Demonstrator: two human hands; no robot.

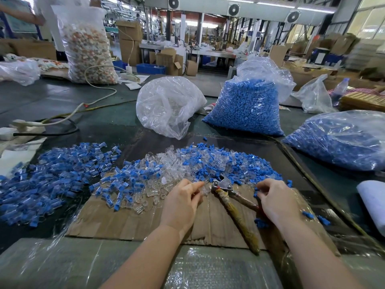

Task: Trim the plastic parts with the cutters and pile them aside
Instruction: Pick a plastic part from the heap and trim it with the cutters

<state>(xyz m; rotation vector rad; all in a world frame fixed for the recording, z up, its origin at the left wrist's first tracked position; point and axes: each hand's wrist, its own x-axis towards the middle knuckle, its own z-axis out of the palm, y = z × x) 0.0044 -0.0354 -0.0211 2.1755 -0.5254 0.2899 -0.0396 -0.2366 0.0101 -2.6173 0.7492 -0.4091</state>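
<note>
Rusty cutters [228, 195] with tape-wrapped handles lie on the cardboard sheet [129, 222], jaws pointing at the heap of clear and blue plastic parts [187, 163]. My left hand [183, 201] pinches a small clear part [205, 187] just left of the jaws. My right hand [275, 201] is to the right of the cutters, over the end of one handle, fingers curled around a small blue part [255, 193]. A second pile of joined blue-and-clear parts [52, 178] spreads across the left of the table.
Bags of blue parts stand behind [245, 109] and to the right [341, 140], with a clear bag [166, 105] between. A power strip and cables [27, 126] lie at the left. A tall bag of white and orange parts [87, 49] is at the back left.
</note>
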